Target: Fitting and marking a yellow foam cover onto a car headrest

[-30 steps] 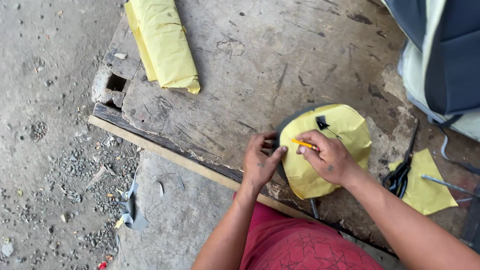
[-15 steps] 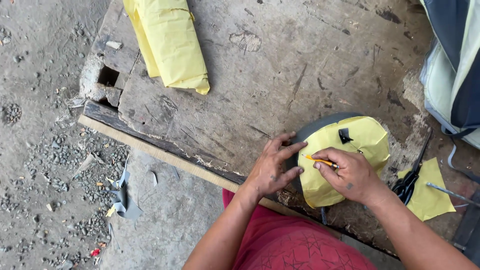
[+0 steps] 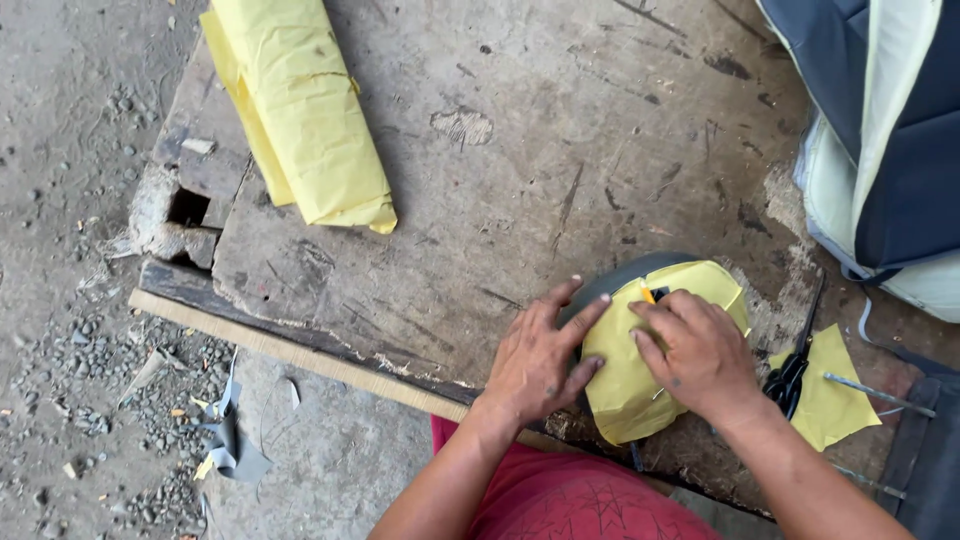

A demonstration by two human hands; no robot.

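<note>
A rounded yellow pattern piece (image 3: 622, 375) lies on a dark grey sheet (image 3: 625, 278) near the worn wooden table's front edge. My left hand (image 3: 540, 358) lies flat with spread fingers, pressing the pattern's left side. My right hand (image 3: 702, 355) rests on top of the pattern and grips a short yellow pencil (image 3: 647, 293), whose tip sticks up above the fingers.
A roll of yellow paper (image 3: 300, 105) lies at the table's far left by a broken notch (image 3: 186, 208). Black scissors (image 3: 792, 368) and a yellow scrap (image 3: 828, 395) lie right of my hands. Navy and cream upholstery (image 3: 885, 140) fills the upper right. Gravel floor lies left.
The view has shifted. My right hand has moved from the pattern's left part up across its top, and my left hand has spread flat on the pattern's edge.
</note>
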